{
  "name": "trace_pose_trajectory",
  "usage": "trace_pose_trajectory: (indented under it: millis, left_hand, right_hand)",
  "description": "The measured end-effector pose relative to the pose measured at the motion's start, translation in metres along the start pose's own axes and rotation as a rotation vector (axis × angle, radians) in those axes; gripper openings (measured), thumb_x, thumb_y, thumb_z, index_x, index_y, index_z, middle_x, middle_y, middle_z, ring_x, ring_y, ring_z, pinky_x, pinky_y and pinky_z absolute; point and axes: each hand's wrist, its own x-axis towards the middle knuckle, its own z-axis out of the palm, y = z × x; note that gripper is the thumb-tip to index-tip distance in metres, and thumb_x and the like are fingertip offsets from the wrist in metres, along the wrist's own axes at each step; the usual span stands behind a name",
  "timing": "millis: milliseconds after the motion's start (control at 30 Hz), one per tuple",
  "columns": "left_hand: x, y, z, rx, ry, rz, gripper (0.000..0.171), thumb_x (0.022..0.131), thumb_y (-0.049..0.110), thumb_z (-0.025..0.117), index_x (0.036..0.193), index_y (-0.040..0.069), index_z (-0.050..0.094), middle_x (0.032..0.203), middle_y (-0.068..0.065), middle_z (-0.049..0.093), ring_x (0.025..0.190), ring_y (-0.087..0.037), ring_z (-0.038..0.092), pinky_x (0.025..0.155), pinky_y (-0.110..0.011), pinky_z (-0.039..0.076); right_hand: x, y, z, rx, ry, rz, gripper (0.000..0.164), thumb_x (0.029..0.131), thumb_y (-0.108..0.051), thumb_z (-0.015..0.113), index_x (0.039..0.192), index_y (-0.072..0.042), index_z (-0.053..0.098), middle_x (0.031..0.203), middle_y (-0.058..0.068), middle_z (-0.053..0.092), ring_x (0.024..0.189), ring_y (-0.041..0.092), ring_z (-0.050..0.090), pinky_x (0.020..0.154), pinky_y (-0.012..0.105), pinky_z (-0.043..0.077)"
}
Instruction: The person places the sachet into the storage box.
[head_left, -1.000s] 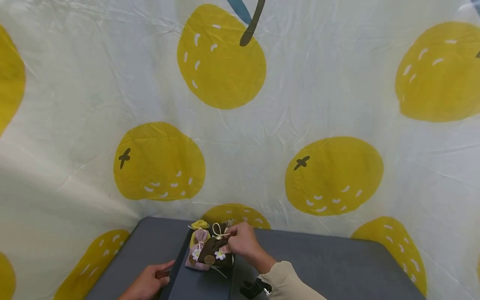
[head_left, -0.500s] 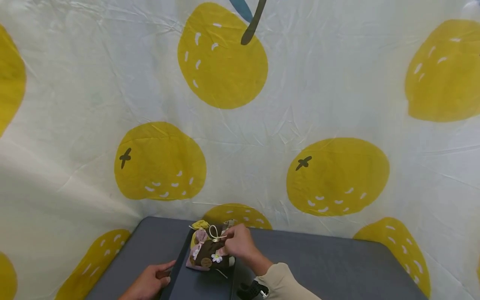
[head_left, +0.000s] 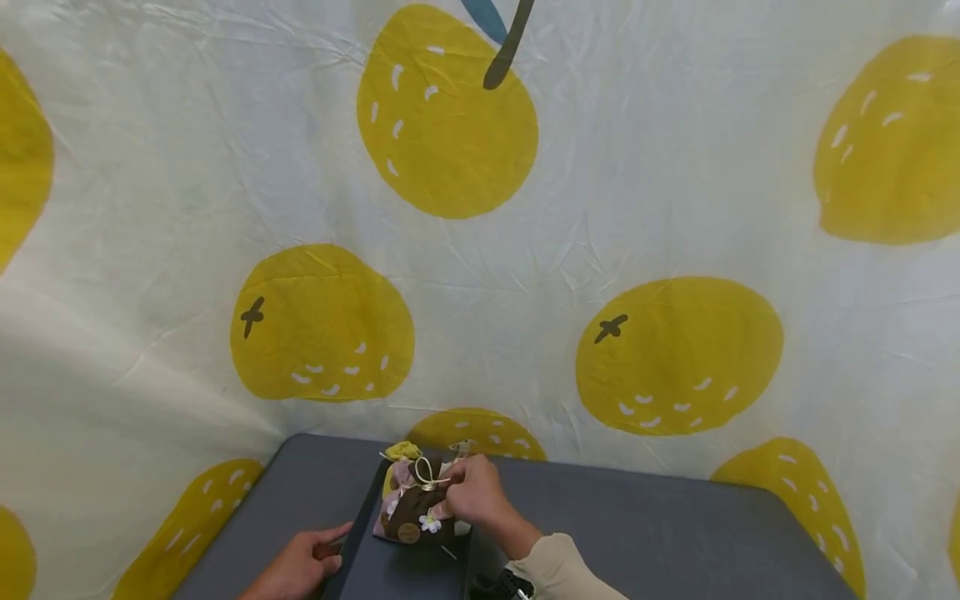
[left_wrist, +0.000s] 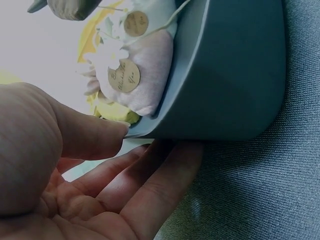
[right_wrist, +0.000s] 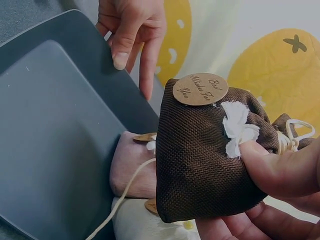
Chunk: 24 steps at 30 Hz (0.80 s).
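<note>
In the right wrist view, my right hand (right_wrist: 280, 172) pinches a brown drawstring pouch (right_wrist: 200, 150), thumb on its front and fingers behind. The pouch bears a white flower and a round "Best Wishes For You" tag (right_wrist: 200, 89). It hangs above a dark grey tray (head_left: 412, 575), its cream cord (head_left: 425, 468) looped at the neck. My left hand (head_left: 296, 562) holds the tray's left side; in the left wrist view the thumb (left_wrist: 100, 134) lies at the rim and the fingers (left_wrist: 160, 195) against the outer wall. A pink pouch (left_wrist: 155, 70) and a white pouch (right_wrist: 132, 220) sit inside.
Yellow fabric (head_left: 402, 451) of another pouch shows at the tray's far end. The tray stands on a dark grey table (head_left: 637, 525), backed by a white curtain (head_left: 495, 342) with yellow fruit prints. A black wristband (head_left: 510, 585) circles my right wrist.
My right hand has brought the brown pouch slightly left and nearer to me, over the tray. The left hand stays at the tray's side.
</note>
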Motion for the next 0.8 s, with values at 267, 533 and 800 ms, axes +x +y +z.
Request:
trace_pose_trajectory:
  millis: [267,533,800]
  left_hand:
    - [-0.001,-0.003,-0.002,-0.023,-0.018,0.034,0.054,0.092,0.002,0.062,0.142,-0.009,0.045,0.142,-0.038,0.045,0.119,-0.048,0.059,0.089,-0.049,0.058]
    - [-0.002,-0.003,-0.004,-0.020,-0.053,0.065,0.056,0.092,0.004,0.062,0.143,-0.010,0.044,0.141,-0.040,0.044,0.119,-0.049,0.059,0.089,-0.050,0.058]
    - [-0.001,-0.001,-0.001,-0.026,-0.060,0.073,0.056,0.092,0.003,0.061,0.143,-0.010,0.043,0.142,-0.040,0.043,0.120,-0.050,0.058,0.089,-0.050,0.058]
  right_hand:
    - [0.000,0.002,0.005,-0.011,0.015,-0.006,0.023,0.054,0.006,0.086,0.071,-0.007,0.079,0.069,0.003,0.071,0.059,0.011,0.054,0.046,0.025,0.046]
    - [-0.003,0.007,0.011,-0.043,0.029,-0.014,0.025,0.052,0.004,0.087,0.071,-0.008,0.079,0.073,0.003,0.074,0.064,0.010,0.057,0.049,0.025,0.049]
    - [-0.005,0.013,0.017,-0.102,0.009,-0.006,0.021,0.052,0.001,0.087,0.066,-0.011,0.077,0.061,-0.002,0.068,0.059,0.008,0.051,0.048,0.023,0.044]
